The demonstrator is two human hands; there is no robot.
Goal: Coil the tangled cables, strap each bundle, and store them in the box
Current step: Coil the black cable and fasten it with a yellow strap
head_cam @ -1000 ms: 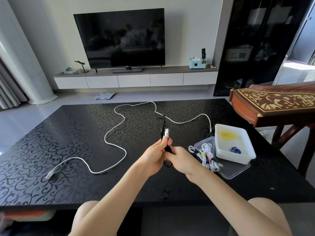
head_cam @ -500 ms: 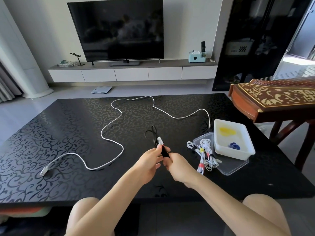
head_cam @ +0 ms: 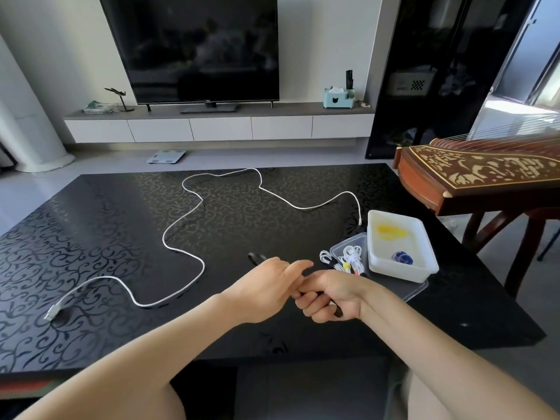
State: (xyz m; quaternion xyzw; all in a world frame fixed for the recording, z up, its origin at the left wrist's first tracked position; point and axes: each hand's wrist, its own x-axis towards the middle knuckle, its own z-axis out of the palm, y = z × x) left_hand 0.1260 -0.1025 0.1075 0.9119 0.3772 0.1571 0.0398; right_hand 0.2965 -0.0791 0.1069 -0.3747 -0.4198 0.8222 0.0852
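Both hands are together over the near middle of the black patterned table (head_cam: 91, 237), touching one another at the fingers. The right hand (head_cam: 331, 295) is closed in a fist round a black cable (head_cam: 253, 257), a short dark length of which shows below its curled fingers. The left hand (head_cam: 268, 283) lies knuckles-up against it, its fingers curled under and one finger reaching across the top of the right hand. A loop of the same black cable comes out beyond the left knuckles and sits just above the table surface. The rest of that cable is hidden inside the two hands. A long white cable (head_cam: 164, 237) lies uncoiled and unstrapped across the table, winding from a plug near the left edge, up toward the far side and down again to end just beside the box (head_cam: 400, 271). The box is white and open-topped, standing at the right side of the table on a clear lid (head_cam: 416, 289). Inside it are a yellow item (head_cam: 389, 231) and a blue item (head_cam: 402, 257), neither of which can be identified. A bundle of white cables (head_cam: 348, 262) bound with coloured straps lies partly on the lid, just left of the box and outside it. A wooden stringed instrument (head_cam: 485, 174) stands beyond the table's right edge.
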